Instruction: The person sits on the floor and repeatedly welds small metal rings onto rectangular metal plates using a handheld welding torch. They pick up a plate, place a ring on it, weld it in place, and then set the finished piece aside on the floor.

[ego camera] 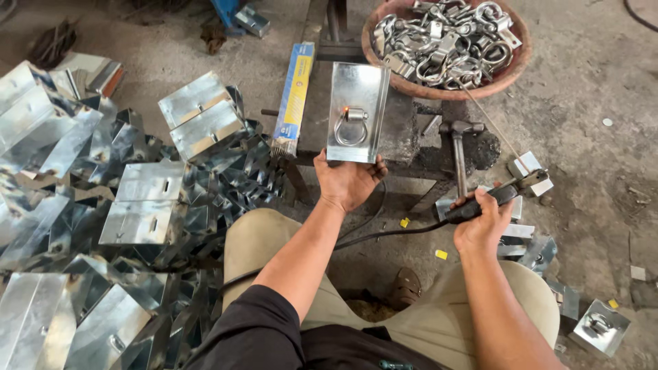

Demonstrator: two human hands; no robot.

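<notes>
The metal plate (357, 112) is shiny and grey, and it is held up at its bottom edge by the left hand (347, 181). The grip of that hand is clenched on the plate. A silver ring piece (350, 126) is seen on the front of the plate, and a small orange glow is seen at the top of the ring piece. The plate is held over a dark, dirty work surface (404, 130).

A welding holder (492, 199) with a black handle is grasped tight in the right hand (480, 223). A thin rod (488, 118) is stuck in the holder and is pointed up toward a bowl. A black cable (384, 235) is run from the holder across the lap.

A hammer (458, 147) is laid on the surface just beside the plate. A long blue and yellow box (293, 98) is laid on the other side.

The round brown bowl (510, 72) is set at the far end of the surface. It is filled with many silver ring pieces, all heaped up.

A big pile of shiny folded metal boxes (137, 199) is spread on the floor at the left. A few finished pieces (600, 326) are laid on the floor at the right.
</notes>
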